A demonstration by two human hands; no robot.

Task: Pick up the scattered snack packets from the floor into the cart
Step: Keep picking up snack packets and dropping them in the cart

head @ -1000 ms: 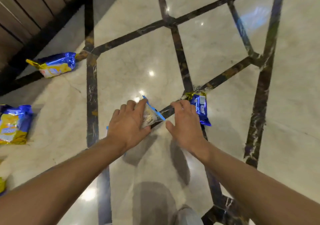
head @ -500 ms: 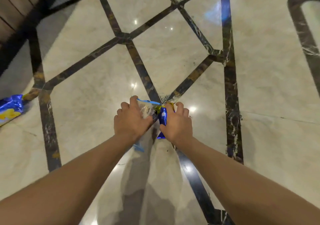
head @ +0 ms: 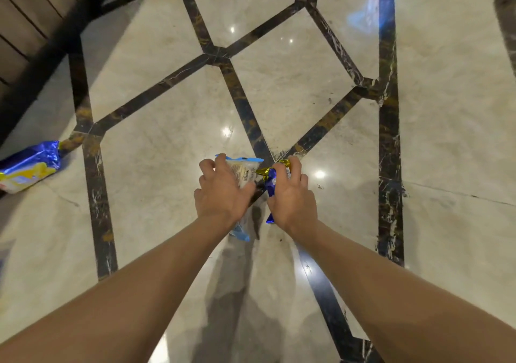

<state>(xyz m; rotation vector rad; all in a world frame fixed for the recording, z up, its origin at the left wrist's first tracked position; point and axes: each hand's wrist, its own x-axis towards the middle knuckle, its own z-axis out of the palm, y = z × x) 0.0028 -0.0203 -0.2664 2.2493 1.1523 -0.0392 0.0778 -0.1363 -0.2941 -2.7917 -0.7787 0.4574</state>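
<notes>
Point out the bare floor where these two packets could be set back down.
Bare marble lies right of the right hand, up to the dark vertical strip, and between the left hand and the blue-yellow packet. It is crowded between the hands, where the pale packet and blue packet meet.

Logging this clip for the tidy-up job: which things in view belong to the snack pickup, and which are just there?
Job:
- pale packet, gripped by left hand
- blue packet, gripped by right hand
- blue-yellow packet, lying on the floor at left

Just there:
- marble floor
- wood panelling
</notes>
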